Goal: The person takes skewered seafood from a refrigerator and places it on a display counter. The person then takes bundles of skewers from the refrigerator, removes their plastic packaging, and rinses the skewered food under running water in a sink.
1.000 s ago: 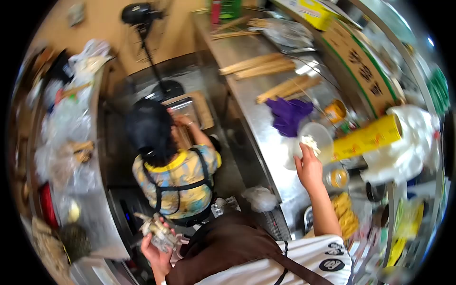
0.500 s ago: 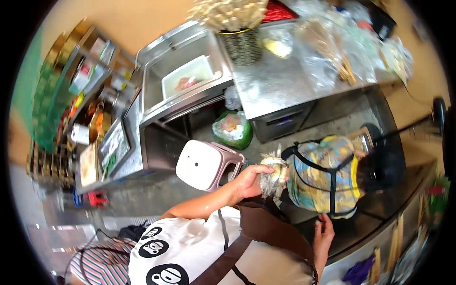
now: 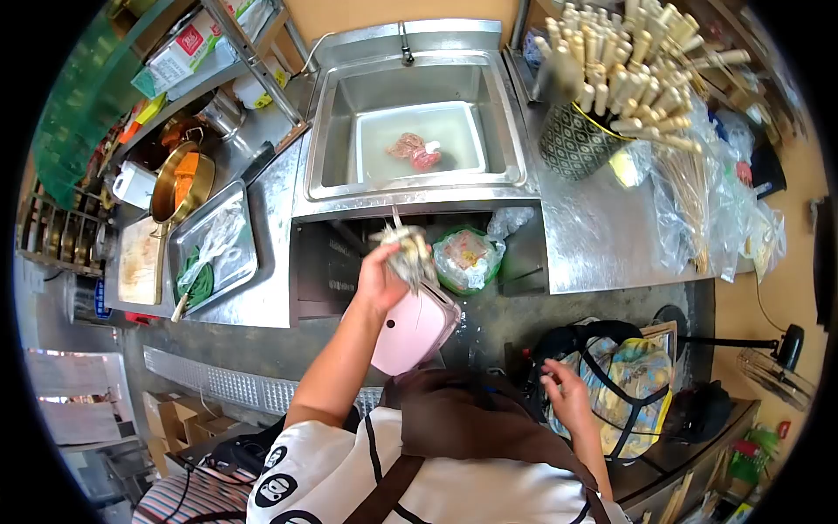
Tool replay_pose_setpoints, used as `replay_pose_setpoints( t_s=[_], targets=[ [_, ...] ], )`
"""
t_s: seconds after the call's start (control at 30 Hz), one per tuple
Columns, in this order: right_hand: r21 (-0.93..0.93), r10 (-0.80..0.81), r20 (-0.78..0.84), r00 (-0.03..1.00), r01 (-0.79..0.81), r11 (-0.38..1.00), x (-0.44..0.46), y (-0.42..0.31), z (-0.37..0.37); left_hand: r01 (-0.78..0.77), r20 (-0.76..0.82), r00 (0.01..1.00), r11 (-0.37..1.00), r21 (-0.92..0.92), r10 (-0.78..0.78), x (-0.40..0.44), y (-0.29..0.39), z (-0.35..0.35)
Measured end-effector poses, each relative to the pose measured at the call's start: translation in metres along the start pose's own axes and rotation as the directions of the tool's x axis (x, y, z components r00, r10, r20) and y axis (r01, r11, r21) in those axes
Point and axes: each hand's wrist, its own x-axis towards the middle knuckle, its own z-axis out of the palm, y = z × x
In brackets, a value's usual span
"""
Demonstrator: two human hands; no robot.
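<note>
My left hand (image 3: pixel 374 279) is closed around a clump of greyish-white pieces with thin whisker-like strands, which look like raw shrimp (image 3: pixel 407 255). It holds them in front of the sink's front edge, above a pink stool (image 3: pixel 415 327). The sink (image 3: pixel 319 140) contains a white tub (image 3: pixel 371 131) of water with reddish meat (image 3: pixel 415 148) in it. My right hand (image 3: pixel 569 397) hangs at the right with fingers apart and holds nothing. It is nearest to a patterned backpack (image 3: pixel 633 384) with black straps.
Below the sink sits a bag-lined green bin (image 3: pixel 469 259). Wooden-handled sticks fill a patterned bucket (image 3: pixel 576 144) on the right counter (image 3: pixel 602 227), beside plastic bags. On the left are a metal tray (image 3: pixel 240 249), a cutting board (image 3: pixel 141 269) and a brass pot (image 3: pixel 196 188). A fan (image 3: pixel 777 375) stands far right.
The view has swung left to face the sink. My left hand, still gripping the clump, has moved from beside the backpack to the sink's front. My right hand stays empty near the backpack.
</note>
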Motion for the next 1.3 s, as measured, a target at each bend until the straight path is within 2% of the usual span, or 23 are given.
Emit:
replay_pose_setpoints(
  t_s=[0.13,0.23,0.3,0.33,0.37,0.43,0.47,0.5,0.57,0.6,0.63,0.7,0.77,0.83,0.93,0.97,1.0,1.07,1.1,1.17,1.2,1.27,1.3],
  targets=[
    [-0.015,-0.013,0.122,0.992,0.015,1.000,0.027,-0.012,0.016,-0.031,-0.094,0.995,0.991,-0.129,0.019,0.078,0.035,-0.015],
    [-0.007,0.008,0.171,0.985,-0.006,1.000,0.050,-0.004,0.016,-0.099,-0.119,0.989,0.986,-0.138,0.082,0.145,0.048,-0.015],
    [-0.014,0.049,0.188,0.981,-0.048,0.999,0.068,0.000,0.009,-0.078,0.090,0.991,0.974,-0.214,0.099,0.189,0.058,-0.013],
    [-0.021,0.070,0.182,0.981,-0.067,0.998,0.077,0.000,0.005,-0.093,-0.006,0.995,0.962,-0.258,0.095,0.226,0.059,-0.029],
    [-0.027,0.094,0.176,0.980,-0.091,0.995,0.082,0.002,-0.001,-0.105,0.000,0.994,0.961,-0.257,0.109,0.249,0.066,-0.023],
    [-0.006,0.104,0.164,0.981,-0.105,0.994,0.088,0.016,-0.007,-0.184,-0.123,0.977,0.980,-0.069,0.175,0.285,0.077,-0.015],
    [-0.035,0.159,0.152,0.976,-0.155,0.987,0.088,0.027,-0.010,-0.052,-0.058,0.997,0.999,0.004,0.052,0.295,0.086,-0.016],
    [-0.067,0.216,0.141,0.966,-0.209,0.976,0.088,0.036,-0.012,-0.048,-0.068,0.997,0.999,-0.002,0.048,0.305,0.091,-0.014],
    [-0.075,0.258,0.157,0.953,-0.248,0.966,0.085,0.050,-0.017,-0.076,-0.288,0.956,0.996,-0.047,0.059,0.312,0.087,-0.008],
    [-0.100,0.276,0.172,0.946,-0.262,0.960,0.084,0.056,-0.018,-0.056,-0.149,0.987,0.997,0.046,0.062,0.304,0.085,-0.011],
    [-0.117,0.290,0.189,0.938,-0.271,0.955,0.085,0.062,-0.017,-0.055,-0.163,0.985,0.997,0.047,0.062,0.294,0.079,-0.007],
    [-0.094,0.298,0.228,0.927,-0.284,0.954,0.088,0.070,-0.013,-0.258,-0.086,0.956,0.945,0.203,0.280,0.259,0.059,0.002],
    [-0.041,0.218,0.258,0.941,-0.215,0.976,0.097,0.074,-0.004,-0.201,0.000,0.977,0.925,0.322,0.213,0.188,0.046,0.017],
    [-0.047,0.189,0.291,0.938,-0.184,0.982,0.112,0.080,0.004,-0.094,0.029,0.996,0.971,0.218,0.090,0.129,0.017,-0.003],
    [-0.005,0.066,0.278,0.958,-0.067,0.998,0.133,0.084,0.016,0.052,0.051,0.997,0.978,0.203,-0.063,0.034,-0.036,-0.035],
    [-0.001,0.061,0.281,0.958,-0.063,0.998,0.140,0.081,0.016,0.159,-0.067,0.987,0.958,0.237,-0.147,0.006,-0.054,-0.047],
    [-0.002,0.024,0.272,0.962,-0.025,1.000,0.147,0.075,0.017,0.275,-0.255,0.945,0.920,0.280,-0.205,-0.024,-0.067,-0.051],
    [-0.020,-0.016,0.271,0.962,0.022,1.000,0.155,0.062,0.021,0.460,-0.469,0.859,0.709,0.535,-0.204,-0.072,-0.086,-0.064],
    [-0.019,-0.015,0.270,0.963,0.021,1.000,0.158,0.056,0.025,0.461,-0.469,0.859,0.707,0.536,-0.205,-0.087,-0.087,-0.065],
    [-0.078,-0.067,0.307,0.949,0.095,0.992,0.159,0.047,0.034,0.547,-0.521,0.834,0.393,0.739,-0.180,-0.114,-0.086,-0.063],
    [-0.085,-0.076,0.319,0.945,0.109,0.990,0.158,0.040,0.039,0.543,-0.515,0.837,0.396,0.740,-0.185,-0.124,-0.086,-0.064],
    [-0.098,-0.098,0.370,0.924,0.144,0.985,0.154,0.020,0.052,0.461,-0.550,0.835,0.576,0.675,-0.024,-0.143,-0.084,-0.071],
    [-0.099,-0.122,0.422,0.899,0.179,0.979,0.150,0.013,0.058,0.457,-0.542,0.840,0.579,0.675,-0.030,-0.151,-0.082,-0.074]
  ],
)
